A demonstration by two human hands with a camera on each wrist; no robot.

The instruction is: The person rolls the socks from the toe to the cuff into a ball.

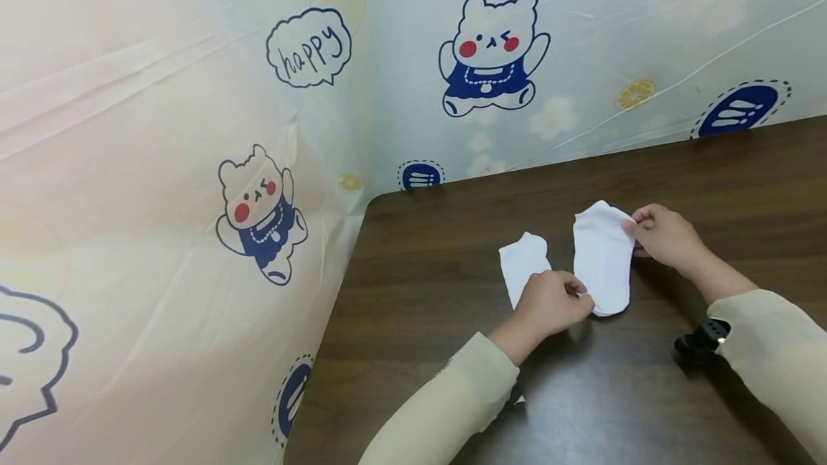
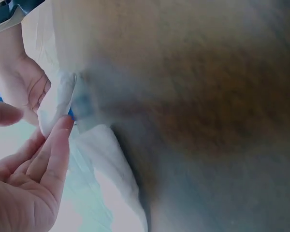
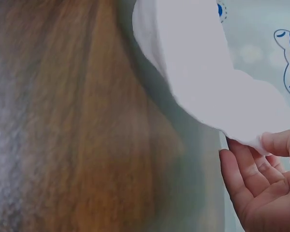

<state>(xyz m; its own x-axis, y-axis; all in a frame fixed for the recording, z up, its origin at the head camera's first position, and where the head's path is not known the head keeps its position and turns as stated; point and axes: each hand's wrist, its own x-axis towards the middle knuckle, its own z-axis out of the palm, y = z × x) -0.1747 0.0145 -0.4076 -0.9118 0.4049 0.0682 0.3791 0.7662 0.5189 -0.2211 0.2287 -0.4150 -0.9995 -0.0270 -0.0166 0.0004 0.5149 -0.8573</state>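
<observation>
Two white socks are on the brown table. In the head view, my right hand (image 1: 668, 237) pinches the upper right edge of the right-hand sock (image 1: 602, 260); the right wrist view shows the thumb (image 3: 280, 143) on top and the fingers below the cloth. At this sock's lower left end is my left hand (image 1: 550, 301). In the left wrist view its fingertips (image 2: 64, 124) touch the cloth, while the thumb stands apart from it. The other sock (image 1: 525, 264) lies left of the first, partly hidden behind my left hand.
The dark wood table (image 1: 413, 293) meets a printed curtain (image 1: 400, 77) with bear drawings at its back and left edges. A black device (image 1: 701, 341) sits at my right wrist, beside the beige sleeve (image 1: 769, 336).
</observation>
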